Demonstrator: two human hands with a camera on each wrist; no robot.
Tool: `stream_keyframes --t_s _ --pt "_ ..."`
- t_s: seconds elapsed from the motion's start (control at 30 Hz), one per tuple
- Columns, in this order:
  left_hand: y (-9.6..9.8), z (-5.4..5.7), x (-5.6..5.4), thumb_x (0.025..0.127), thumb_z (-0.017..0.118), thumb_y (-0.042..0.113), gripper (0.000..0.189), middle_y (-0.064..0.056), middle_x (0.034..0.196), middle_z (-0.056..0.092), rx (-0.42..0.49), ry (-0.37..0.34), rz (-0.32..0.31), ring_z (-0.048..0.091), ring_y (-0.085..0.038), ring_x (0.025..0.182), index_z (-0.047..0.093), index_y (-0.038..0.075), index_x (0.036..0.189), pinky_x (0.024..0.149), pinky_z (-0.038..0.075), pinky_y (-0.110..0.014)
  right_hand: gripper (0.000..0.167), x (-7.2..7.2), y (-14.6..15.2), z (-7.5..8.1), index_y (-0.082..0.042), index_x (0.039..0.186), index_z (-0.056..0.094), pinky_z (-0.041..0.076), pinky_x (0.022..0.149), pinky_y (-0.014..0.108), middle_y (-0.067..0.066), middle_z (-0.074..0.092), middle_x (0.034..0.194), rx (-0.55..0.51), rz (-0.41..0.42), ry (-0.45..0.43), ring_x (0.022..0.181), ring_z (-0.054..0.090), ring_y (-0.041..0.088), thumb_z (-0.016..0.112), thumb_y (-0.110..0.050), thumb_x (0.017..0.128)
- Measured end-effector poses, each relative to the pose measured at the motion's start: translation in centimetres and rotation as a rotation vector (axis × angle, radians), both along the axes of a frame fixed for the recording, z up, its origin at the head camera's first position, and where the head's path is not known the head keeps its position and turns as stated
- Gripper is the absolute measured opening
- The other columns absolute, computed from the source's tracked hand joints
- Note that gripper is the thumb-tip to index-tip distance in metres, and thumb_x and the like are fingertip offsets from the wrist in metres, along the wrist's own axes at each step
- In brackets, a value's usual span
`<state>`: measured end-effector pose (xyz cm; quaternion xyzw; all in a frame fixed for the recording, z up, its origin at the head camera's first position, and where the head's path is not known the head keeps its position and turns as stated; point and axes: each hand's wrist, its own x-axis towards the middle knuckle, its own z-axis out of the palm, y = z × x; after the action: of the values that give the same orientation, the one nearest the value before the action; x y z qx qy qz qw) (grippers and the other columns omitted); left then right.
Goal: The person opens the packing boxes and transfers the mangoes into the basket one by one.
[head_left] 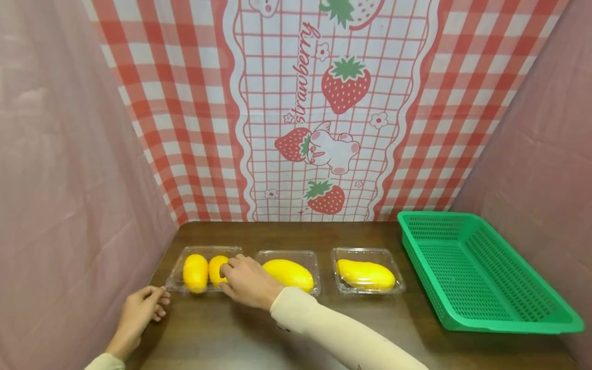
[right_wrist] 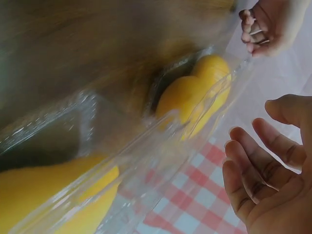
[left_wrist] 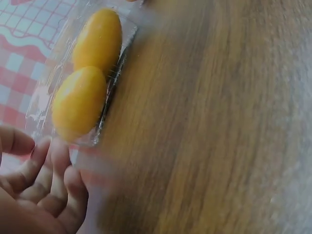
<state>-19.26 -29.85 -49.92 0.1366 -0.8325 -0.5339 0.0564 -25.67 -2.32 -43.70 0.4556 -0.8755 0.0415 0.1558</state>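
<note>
Mangoes (head_left: 195, 273) in the leftmost clear box (head_left: 205, 250) lie between both hands (head_left: 142, 308) (head_left: 250, 283)

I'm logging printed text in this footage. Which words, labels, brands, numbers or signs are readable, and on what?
"strawberry": on the checked cloth, running sideways.
Dark marks on the right sleeve: too small to make out.
No readable text on the boxes, fruit or basket.

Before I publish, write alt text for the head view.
A person's right hand is over the left clear box, which holds two mangoes; the left hand is by its near corner. The middle box and right box hold one each. A green basket stands at far right.
</note>
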Motion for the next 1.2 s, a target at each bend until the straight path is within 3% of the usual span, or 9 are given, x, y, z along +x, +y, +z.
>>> stream_keyframes --t_s 0.13,0.43,0.67,0.93,1.2 --pt "-0.3 0.1 0.0 0.109 0.05 0.021 0.036 -0.007 0.088 0.069 0.122 -0.055 -0.046 0.062 -0.016 0.065 0.063 -0.012 0.116 0.06 0.057 -0.029 0.019 0.1 -1.3 -0.5 -0.017 0.105 0.074 0.048 0.073 0.02 -0.006 0.067 0.096 -0.005 0.015 0.039 0.083 0.056 0.011 0.072 -0.034 0.097" --pt "-1.2 -0.4 0.1 0.11 0.049 0.023 0.038 -0.006 0.095 0.068 0.37 -0.099 -0.073 0.06 -0.014 0.073 0.061 -0.008 0.127 0.067 0.055 -0.028 0.013 0.2 -2.9 -1.1 -0.019 0.094 0.07 0.048 0.068 0.022 -0.007 0.06 0.085 -0.021 0.039 0.09 0.082 0.055 0.011 0.072 -0.032 0.095" --pt "-1.5 -0.4 -0.1 0.108 0.055 0.023 0.036 -0.004 0.096 0.067 0.399 -0.089 -0.102 0.058 -0.013 0.075 0.062 -0.008 0.124 0.068 0.054 -0.026 0.017 0.2 -5.2 -0.8 -0.019 0.095 0.07 0.049 0.07 0.021 -0.006 0.058 0.084 0.0 0.035 0.129 0.078 0.055 0.01 0.074 -0.035 0.094" --pt "-1.5 -0.6 -0.5 0.107 0.054 0.02 0.027 -0.005 0.091 0.068 0.445 -0.056 -0.114 0.06 -0.013 0.073 0.069 -0.002 0.114 0.065 0.054 -0.026 0.016 0.6 -8.3 -1.0 -0.031 0.11 0.08 0.046 0.065 0.018 -0.009 0.061 0.09 0.072 0.042 0.1 0.081 0.054 0.008 0.073 -0.034 0.095" --pt "-1.6 -0.9 -0.5 0.107 0.055 0.019 0.022 -0.004 0.09 0.069 0.479 -0.039 -0.139 0.061 -0.014 0.072 0.073 0.006 0.105 0.065 0.054 -0.027 0.005 1.5 -10.6 -1.6 -0.032 0.094 0.079 0.051 0.062 0.02 -0.011 0.064 0.096 0.14 -0.052 0.107 0.084 0.057 0.007 0.075 -0.034 0.092"
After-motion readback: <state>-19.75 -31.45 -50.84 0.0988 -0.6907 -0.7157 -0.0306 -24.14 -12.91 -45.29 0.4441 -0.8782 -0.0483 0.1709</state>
